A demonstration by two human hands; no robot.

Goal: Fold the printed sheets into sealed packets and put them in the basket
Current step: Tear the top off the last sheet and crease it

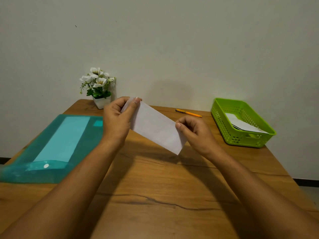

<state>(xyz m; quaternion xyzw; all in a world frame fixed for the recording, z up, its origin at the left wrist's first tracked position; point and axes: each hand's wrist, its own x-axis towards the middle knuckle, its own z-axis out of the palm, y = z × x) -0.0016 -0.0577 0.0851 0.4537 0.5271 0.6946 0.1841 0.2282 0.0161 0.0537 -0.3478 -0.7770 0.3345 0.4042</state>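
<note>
Wall (172, 40) fills the upper half of the frame, plain and pale. Wooden table (155, 195) takes the lower half; its left and right edges run out of frame at the bottom, and your forearms are cut off there too. Centre of the tabletop is bare. Teal plastic folder (57, 144) lies at left, its lower left corner cropped, with a paler sheet showing through. Green basket (224, 128) sits at right near the table edge, white folded packets (245, 125) inside, count not readable. Folded sheet (155, 126) is held in the air at centre frame, tilted down to the right; print on it too faint to make out. Your left hand (117, 118) pinches its upper left end, your right hand (195, 133) pinches its lower right end. Potted white flowers (97, 85) stand at the back edge against the wall. Orange pen (189, 113) lies at the back, between sheet and basket.
</note>
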